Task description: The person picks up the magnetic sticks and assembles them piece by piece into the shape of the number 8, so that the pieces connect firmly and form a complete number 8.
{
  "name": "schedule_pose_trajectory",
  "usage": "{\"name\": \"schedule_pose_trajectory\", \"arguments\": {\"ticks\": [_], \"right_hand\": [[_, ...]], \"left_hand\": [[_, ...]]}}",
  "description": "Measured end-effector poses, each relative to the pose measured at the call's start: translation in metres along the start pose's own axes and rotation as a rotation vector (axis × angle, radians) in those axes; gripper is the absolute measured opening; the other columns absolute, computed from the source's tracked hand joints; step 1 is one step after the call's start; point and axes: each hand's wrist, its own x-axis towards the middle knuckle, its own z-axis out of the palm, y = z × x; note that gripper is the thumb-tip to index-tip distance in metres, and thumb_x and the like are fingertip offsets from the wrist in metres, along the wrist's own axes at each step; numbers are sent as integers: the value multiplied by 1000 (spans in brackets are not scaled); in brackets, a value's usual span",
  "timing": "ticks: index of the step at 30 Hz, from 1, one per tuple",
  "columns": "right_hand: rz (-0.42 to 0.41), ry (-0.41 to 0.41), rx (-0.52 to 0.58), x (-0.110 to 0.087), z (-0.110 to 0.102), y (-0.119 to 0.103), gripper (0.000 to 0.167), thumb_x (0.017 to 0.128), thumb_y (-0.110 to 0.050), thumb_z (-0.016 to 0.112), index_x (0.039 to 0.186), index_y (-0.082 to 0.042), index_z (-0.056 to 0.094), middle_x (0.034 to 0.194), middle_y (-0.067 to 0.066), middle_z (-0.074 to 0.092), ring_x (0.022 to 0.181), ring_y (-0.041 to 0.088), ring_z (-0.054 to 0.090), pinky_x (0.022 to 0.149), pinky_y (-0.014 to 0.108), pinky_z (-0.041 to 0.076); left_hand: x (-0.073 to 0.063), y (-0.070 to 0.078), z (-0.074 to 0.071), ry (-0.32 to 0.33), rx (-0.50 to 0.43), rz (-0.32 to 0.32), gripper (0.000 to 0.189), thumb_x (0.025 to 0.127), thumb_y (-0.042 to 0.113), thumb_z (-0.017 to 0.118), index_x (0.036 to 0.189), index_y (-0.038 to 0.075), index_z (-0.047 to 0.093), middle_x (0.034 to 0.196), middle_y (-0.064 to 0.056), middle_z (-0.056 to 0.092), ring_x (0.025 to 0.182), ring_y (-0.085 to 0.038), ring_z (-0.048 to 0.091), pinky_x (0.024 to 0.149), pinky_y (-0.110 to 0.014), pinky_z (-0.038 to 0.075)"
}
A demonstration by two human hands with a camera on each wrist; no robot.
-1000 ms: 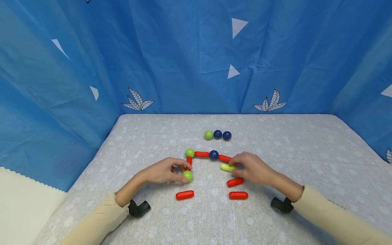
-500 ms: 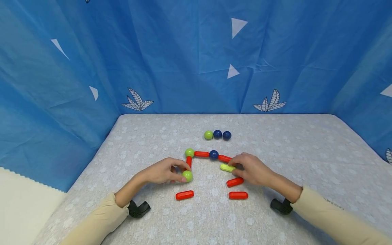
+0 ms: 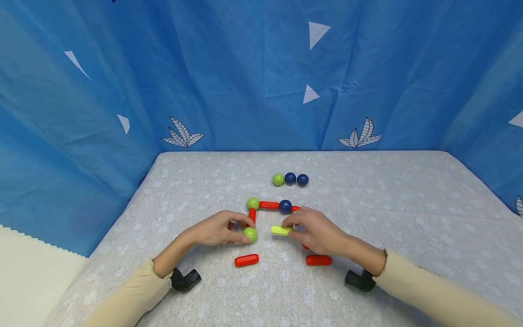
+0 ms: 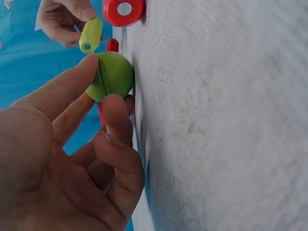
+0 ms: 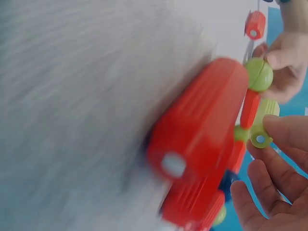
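Observation:
My left hand (image 3: pixel 224 228) pinches a green ball (image 3: pixel 250 235) between thumb and fingertips. That ball sits at the near end of a red rod (image 3: pixel 252 215). From there a chain runs on through another green ball (image 3: pixel 253 203), a second red rod (image 3: pixel 268 205) and a dark blue ball (image 3: pixel 285 206). A further red rod (image 3: pixel 296 208) is mostly covered by my right hand (image 3: pixel 318 230). The right hand grips one end of a yellow-green rod (image 3: pixel 280 230), whose free end points at the pinched ball, a gap apart. A pale disc shows in the rod's end (image 5: pixel 260 138).
Loose red rods lie nearer me, one at left (image 3: pixel 247 260) and one at right (image 3: pixel 318 260). Another red rod (image 3: pixel 305 246) is mostly hidden under the right hand. Behind the chain stand a green ball (image 3: pixel 278 179) and two dark blue balls (image 3: pixel 290 178). A blue curtain (image 3: pixel 261 77) hangs behind.
My right hand has carried the yellow-green rod leftward, away from the red rods and nearer to the pinched ball. The left hand keeps its hold and stays in place.

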Motion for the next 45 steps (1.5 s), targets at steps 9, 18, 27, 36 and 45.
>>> {"name": "schedule_pose_trajectory", "arguments": {"ticks": [9, 18, 27, 36, 45], "right_hand": [[-65, -27, -9, 14, 14, -8, 21, 88, -7, 75, 107, -13, 74, 104, -8, 70, 95, 13, 60, 83, 32, 49], [-37, -65, -44, 19, 16, -14, 19, 89, -9, 74, 107, -13, 74, 103, -6, 69, 95, 15, 59, 83, 32, 48], [-23, -68, -37, 17, 17, -14, 20, 89, -10, 75, 108, -13, 74, 105, -5, 70, 95, 15, 59, 83, 32, 48], [-24, -67, -39, 17, 19, -12, 20, 89, -10, 75, 108, -14, 74, 105, -6, 69, 96, 14, 59, 84, 33, 48], [-22, 70, -54, 20, 15, -8, 15, 89, -12, 74, 104, -9, 74, 93, -5, 70, 87, 15, 60, 76, 32, 49]], "left_hand": [[-1, 2, 1, 4, -22, 6, 28, 93, 22, 72, 120, 15, 68, 106, 3, 65, 70, -16, 53, 60, -28, 43], [0, 3, 2, -17, -53, -2, 27, 93, 22, 72, 119, 16, 68, 105, 2, 65, 64, -20, 58, 56, -27, 45], [1, 1, 3, -22, -56, -9, 26, 93, 23, 71, 119, 17, 67, 105, 1, 65, 65, -20, 58, 56, -28, 46], [1, 1, 3, -24, -56, -14, 26, 94, 23, 70, 119, 17, 67, 105, 1, 64, 66, -19, 57, 57, -28, 47], [1, 0, 4, -29, -70, -9, 27, 94, 22, 70, 119, 16, 67, 106, 0, 64, 67, -19, 59, 57, -29, 48]]}}
